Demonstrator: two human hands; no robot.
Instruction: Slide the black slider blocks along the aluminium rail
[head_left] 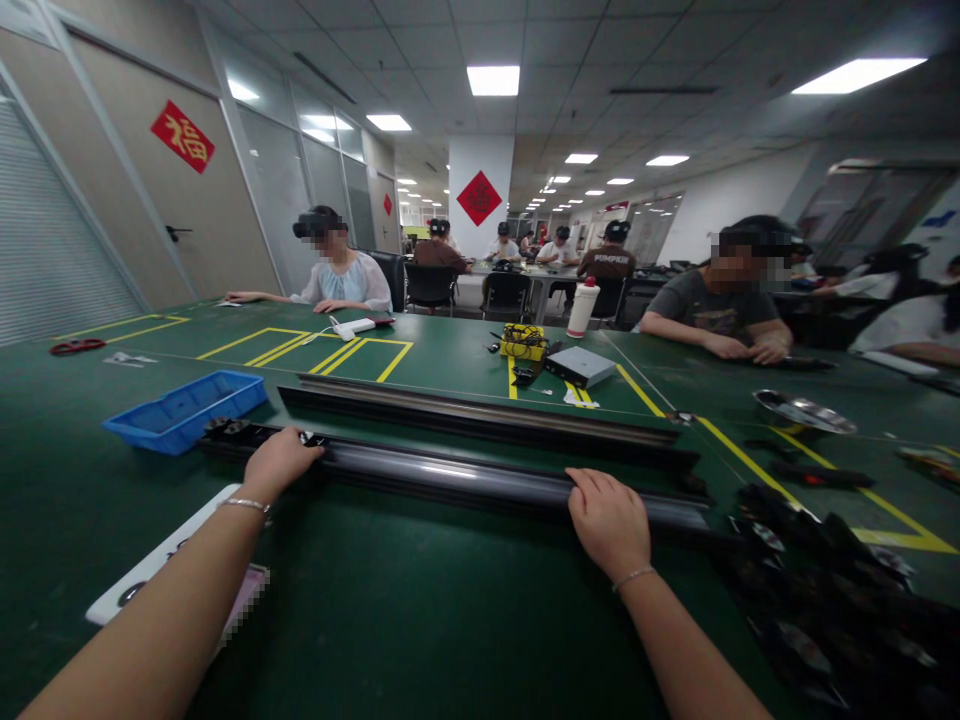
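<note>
A long dark metal rail (465, 478) lies across the green table in front of me. My left hand (279, 462) is closed over its left end, fingers curled round the top. My right hand (609, 520) grips the same rail further right, fingers wrapped over its upper edge. A second long dark rail (480, 415) lies parallel just behind it, untouched.
A blue plastic tray (184, 408) sits at the left. A pile of small dark parts (817, 575) lies at the right. A white flat device (161, 560) rests under my left forearm. A yellow box (523, 342), grey box (579, 366) and white bottle (582, 308) stand behind. Other people sit around the table.
</note>
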